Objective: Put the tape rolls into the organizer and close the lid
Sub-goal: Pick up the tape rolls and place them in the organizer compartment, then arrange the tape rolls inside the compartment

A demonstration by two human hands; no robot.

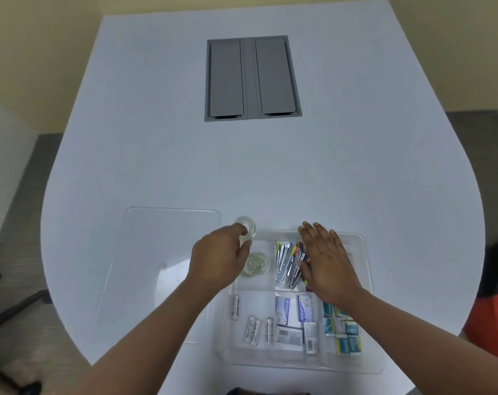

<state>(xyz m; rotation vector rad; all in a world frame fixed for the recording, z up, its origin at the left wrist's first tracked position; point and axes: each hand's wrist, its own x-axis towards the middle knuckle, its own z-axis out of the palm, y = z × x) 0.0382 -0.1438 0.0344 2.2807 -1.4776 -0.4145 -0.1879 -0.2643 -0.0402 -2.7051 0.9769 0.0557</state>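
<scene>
A clear plastic organizer (367, 363) sits at the table's near edge, its lid off. My left hand (216, 258) is shut on a clear tape roll (247, 228), held just above the organizer's far left corner. Two more tape rolls (257, 264) lie in the far left compartment, right of my left hand. My right hand (327, 263) hovers flat, fingers spread, over the far middle compartment of staplers (285, 260) and holds nothing. The clear lid (162, 252) lies flat on the table left of the organizer.
Other compartments hold batteries (252, 327), staple boxes (295, 317) and small teal boxes (342, 329). A grey cable hatch (252, 78) is set into the far table top. A chair base (11, 309) stands at the left, a red and black bag (495, 306) at the right.
</scene>
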